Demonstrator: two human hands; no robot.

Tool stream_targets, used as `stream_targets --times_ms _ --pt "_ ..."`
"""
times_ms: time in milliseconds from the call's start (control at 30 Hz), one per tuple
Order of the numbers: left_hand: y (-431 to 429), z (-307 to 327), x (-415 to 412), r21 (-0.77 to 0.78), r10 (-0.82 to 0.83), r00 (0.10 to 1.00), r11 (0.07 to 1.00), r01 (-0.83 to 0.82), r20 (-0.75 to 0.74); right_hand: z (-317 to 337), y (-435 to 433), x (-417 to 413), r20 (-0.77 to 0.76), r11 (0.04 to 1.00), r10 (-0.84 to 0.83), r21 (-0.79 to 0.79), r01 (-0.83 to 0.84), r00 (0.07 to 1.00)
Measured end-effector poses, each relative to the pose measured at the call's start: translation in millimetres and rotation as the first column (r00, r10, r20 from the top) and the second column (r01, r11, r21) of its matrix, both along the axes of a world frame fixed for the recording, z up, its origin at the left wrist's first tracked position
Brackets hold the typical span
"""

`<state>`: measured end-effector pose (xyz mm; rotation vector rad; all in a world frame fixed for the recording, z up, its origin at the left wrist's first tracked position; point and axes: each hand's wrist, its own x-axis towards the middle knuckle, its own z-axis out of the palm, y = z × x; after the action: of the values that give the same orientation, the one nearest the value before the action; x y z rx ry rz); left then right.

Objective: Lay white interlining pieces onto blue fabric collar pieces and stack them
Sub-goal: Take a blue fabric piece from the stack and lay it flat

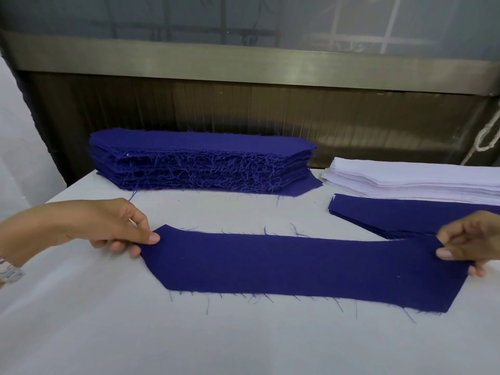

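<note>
A person's two hands stretch a single long dark-blue fabric collar piece with angled ends and frayed edges (297,269) flat across a desk covered in white cloth (243,342). The left hand (108,226) pinches the piece's left tip, thumb on top and fingers curled beneath. The right hand (470,239) grips the opposite tip the same way. The piece spans the whole gap between the two hands, its near edge lying on the desk with loose threads trailing from it.

Beyond the hands, and nearer the left one, a tall stack of matching dark-blue collar pieces (200,161) stands on the desk, its front face shaggy with threads. Just beyond the right hand lies a low stack of the same blue pieces (392,212), its near corner touching or slipping under the held piece; which one cannot be told. Behind that low stack rests a pile of white interlining pieces (416,185), overlapping its far edge.

A pale banded wristwatch (9,272) shows at the left wrist. A knotted white cord (484,142) hangs far beyond the right hand, against a dark ribbed wall below a metal rail (243,63).
</note>
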<state>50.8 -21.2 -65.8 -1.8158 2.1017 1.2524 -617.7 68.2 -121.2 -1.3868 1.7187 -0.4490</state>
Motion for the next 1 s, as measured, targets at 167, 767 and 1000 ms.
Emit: stream_targets --times_ms 167,767,1000 --pt "4.4 -1.0 -5.4 -0.059 0.037 0.999 0.998 -0.036 0.024 -1.5 4.9 -4.3 -0.076 0.997 -0.079 -0.019 0.077 0.994" --pt "4.1 -8.6 -3.0 -0.336 0.191 0.966 0.933 -0.125 0.172 48.3 47.4 60.3 -0.263 1.000 0.025 0.020 -0.020 0.965" --pt "7.9 -2.2 -1.4 -0.467 0.193 0.977 0.875 -0.130 0.089 64.2 57.7 88.5 -0.340 0.999 -0.035 -0.020 0.030 0.940"
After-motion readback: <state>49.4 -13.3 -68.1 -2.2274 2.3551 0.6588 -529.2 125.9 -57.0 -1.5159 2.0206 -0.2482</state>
